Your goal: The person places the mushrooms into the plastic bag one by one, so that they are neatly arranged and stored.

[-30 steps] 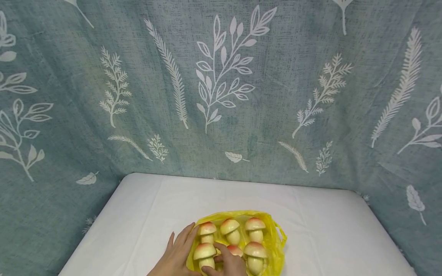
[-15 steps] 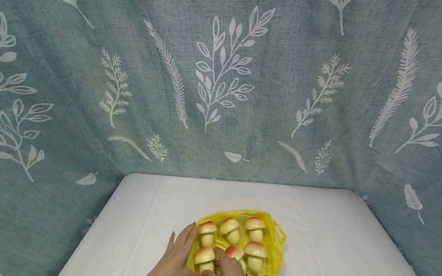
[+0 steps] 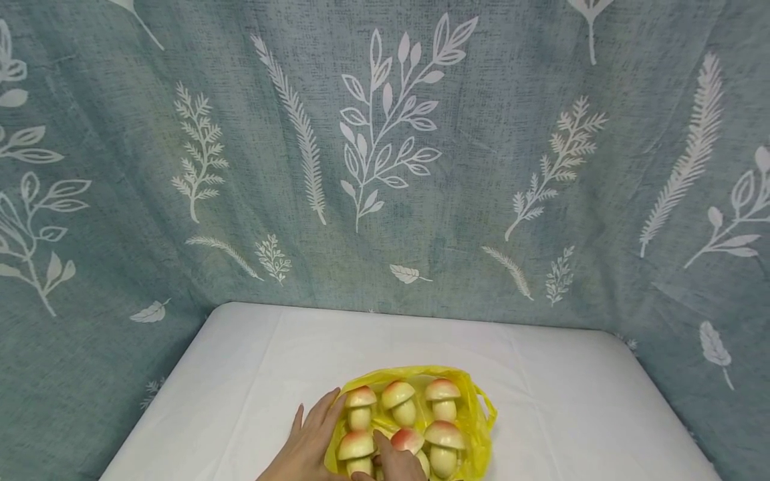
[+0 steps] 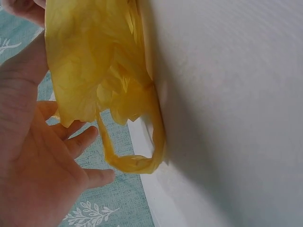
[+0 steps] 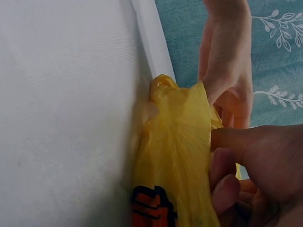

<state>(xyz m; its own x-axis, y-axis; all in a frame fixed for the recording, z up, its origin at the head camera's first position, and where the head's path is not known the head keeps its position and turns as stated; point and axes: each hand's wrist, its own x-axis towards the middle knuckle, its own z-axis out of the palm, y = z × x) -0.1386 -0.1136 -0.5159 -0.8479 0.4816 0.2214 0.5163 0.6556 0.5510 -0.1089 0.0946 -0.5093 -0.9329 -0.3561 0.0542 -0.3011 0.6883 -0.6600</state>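
Note:
A yellow plastic bag (image 3: 478, 447) lies with its mouth spread, holding several toy-like mushrooms with cream stems and pinkish-red caps. My left hand (image 3: 308, 437) rests along the bag's left side, fingers extended and spread; the left wrist view shows the bag beside this hand (image 4: 52, 156). Inside the bag, my right hand (image 3: 397, 464) holds the front-left mushroom (image 3: 356, 446), forefinger at its right side and thumb low by the stem. The frame's lower edge cuts off part of this grip. Just right of the forefinger stands the front-middle mushroom (image 3: 409, 441), partly covered.
A white-covered table (image 3: 577, 401) supports the bag, and a green leaf-patterned cloth (image 3: 421, 167) hangs behind it. One bag handle (image 3: 490, 409) loops out at the right. Three mushrooms form the back row, including the back-middle mushroom (image 3: 400, 402).
My right hand and the front-left mushroom have shifted slightly toward me, uncovering more of the front-middle mushroom. The left hand has stayed on the bag's side.

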